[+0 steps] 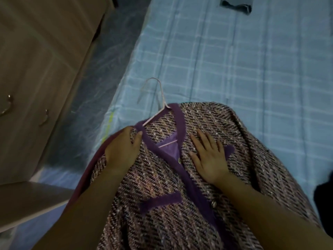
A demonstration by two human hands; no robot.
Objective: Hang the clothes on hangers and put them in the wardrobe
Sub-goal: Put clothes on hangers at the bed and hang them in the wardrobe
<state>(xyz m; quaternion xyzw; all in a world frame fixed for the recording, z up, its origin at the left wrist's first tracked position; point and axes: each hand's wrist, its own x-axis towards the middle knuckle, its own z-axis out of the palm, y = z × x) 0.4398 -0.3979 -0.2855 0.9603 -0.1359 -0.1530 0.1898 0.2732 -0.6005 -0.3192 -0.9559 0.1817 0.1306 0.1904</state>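
So we're mid-way on the hanging step. The jacket (252, 141) lies front-up on the bed (234, 69), near the left edge, and the hanger (156, 116) is already inside the neck, with its hook poking out toward the top left.

The left hand (122, 148) has the jacket's shoulder by the collar, fingers curled over the edge and thumb on top. The right hand (209, 157) lies flat on the chest with its fingers spread, pressing the cloth and gripping nothing.

It looks like we're seating the shoulders on the hanger. We can't tell whether the far shoulder is on, since the fabric hides that arm. Next up, we reckon: check that side, grab the hook, and lift the whole thing clear.

Room-wise, the hook sits right by the bed's left edge. A cabinet (45, 69) with handles, maybe the wardrobe, stands just beyond a narrow gap. That's a short swing, but the jacket is wide and could snag the bed corner.

The bed beyond and to the right of the jacket is open. There's just a dark garment (236, 6) at the far end and something dark (324, 192) at the right border.
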